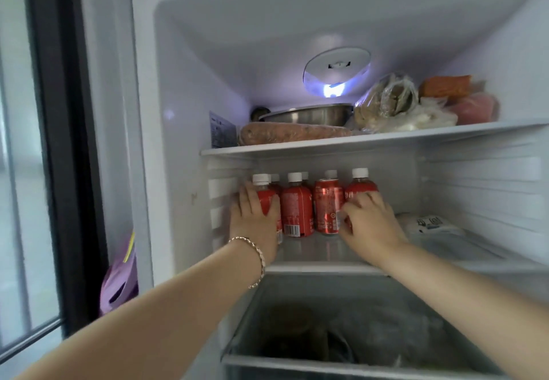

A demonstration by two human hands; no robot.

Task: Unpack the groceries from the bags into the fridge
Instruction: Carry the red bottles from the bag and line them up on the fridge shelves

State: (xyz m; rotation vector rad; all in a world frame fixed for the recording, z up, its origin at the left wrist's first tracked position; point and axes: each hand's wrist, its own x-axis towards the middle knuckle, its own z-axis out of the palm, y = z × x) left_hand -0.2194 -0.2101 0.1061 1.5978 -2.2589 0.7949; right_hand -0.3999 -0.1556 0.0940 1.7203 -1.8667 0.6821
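Inside the open fridge, several red bottles with white caps and a red can [326, 201] stand in a row on the middle shelf [323, 268]. My left hand [252, 222] grips the leftmost red bottle [265, 198], fingers on its left side and thumb on its right. My right hand [371, 222] curls round the lower body of the rightmost red bottle [361, 185], with its fingertips beside the can. Between them stands another red bottle [297, 207]. More white caps show behind the front row.
The top shelf [326, 141] holds a steel bowl [309, 115], a long wrapped roll [294, 133] and plastic-bagged food [395, 103]. A white packet [430, 225] lies to the right on the middle shelf. Below is a clear drawer [356, 335]. A purple bag [118, 278] hangs left of the fridge.
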